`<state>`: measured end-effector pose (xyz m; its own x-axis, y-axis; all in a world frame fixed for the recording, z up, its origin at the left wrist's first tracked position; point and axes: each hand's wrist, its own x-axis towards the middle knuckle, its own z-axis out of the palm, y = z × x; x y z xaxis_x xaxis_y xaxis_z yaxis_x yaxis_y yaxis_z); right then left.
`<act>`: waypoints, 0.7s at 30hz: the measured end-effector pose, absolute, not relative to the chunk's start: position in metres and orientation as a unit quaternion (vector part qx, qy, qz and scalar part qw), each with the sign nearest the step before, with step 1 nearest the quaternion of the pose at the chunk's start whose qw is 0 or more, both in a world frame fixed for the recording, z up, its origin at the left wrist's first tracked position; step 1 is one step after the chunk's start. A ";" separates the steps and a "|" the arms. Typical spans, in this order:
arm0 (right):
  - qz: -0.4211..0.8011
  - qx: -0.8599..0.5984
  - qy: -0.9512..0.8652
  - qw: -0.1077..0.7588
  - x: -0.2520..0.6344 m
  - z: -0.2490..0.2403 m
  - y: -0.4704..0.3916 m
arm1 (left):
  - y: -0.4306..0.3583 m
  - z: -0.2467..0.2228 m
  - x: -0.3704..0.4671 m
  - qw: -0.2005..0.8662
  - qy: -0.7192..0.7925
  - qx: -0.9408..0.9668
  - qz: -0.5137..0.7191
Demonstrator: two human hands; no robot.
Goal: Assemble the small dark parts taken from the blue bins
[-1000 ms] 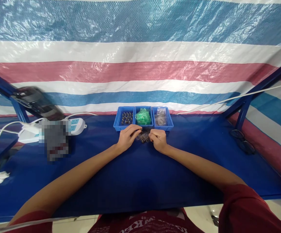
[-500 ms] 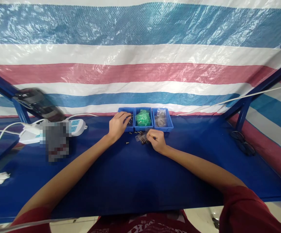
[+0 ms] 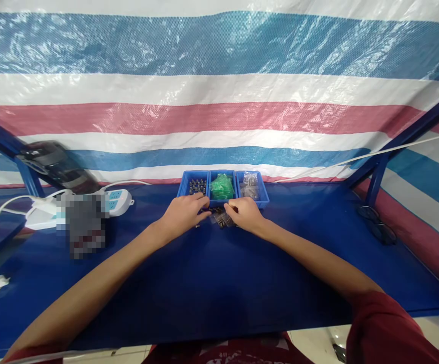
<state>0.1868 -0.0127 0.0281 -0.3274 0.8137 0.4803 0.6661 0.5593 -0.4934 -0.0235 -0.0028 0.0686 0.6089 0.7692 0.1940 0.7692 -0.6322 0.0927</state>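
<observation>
My left hand (image 3: 184,216) is at the front of the left blue bin, its thumb and fingers apart and pointing right. Small dark metal-looking parts (image 3: 197,186) fill that bin. Opposite it, my right hand (image 3: 247,215) is curled closed; what its fingers hold is hidden. Between the two hands lie small clear plastic packets (image 3: 221,218) with dark pieces in or on them, partly covered by my right hand. A tiny loose part (image 3: 197,226) lies on the table just under my left fingers.
A middle bin holds green plastic bags (image 3: 222,187), and a right bin holds clear bags (image 3: 250,186). Leftward are a white power strip (image 3: 120,202), a dark bottle (image 3: 58,164) and a blurred-out object (image 3: 86,225). Black glasses (image 3: 377,225) lie at the right.
My left hand has come out of the left bin, toward me and right, closer to the packets. My right hand stays by the packets, its fingers now further over them.
</observation>
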 end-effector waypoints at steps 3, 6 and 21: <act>0.110 -0.463 -0.798 0.369 0.188 0.031 -0.013 | -0.009 0.065 -0.028 -0.028 -0.418 -0.908 -0.012; 0.123 -0.449 -0.785 0.409 0.185 0.030 -0.017 | -0.010 0.052 -0.028 -0.062 -0.394 -0.916 0.037; 0.132 -0.432 -0.729 0.514 0.176 -0.001 -0.028 | -0.006 0.074 -0.038 -0.166 -0.365 -0.916 -0.003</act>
<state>0.1762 -0.0284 -0.0009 -0.0981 0.7659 0.6355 0.4947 0.5916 -0.6366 -0.0381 -0.0058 0.0742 0.7338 0.6695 -0.1150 0.6673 -0.6787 0.3066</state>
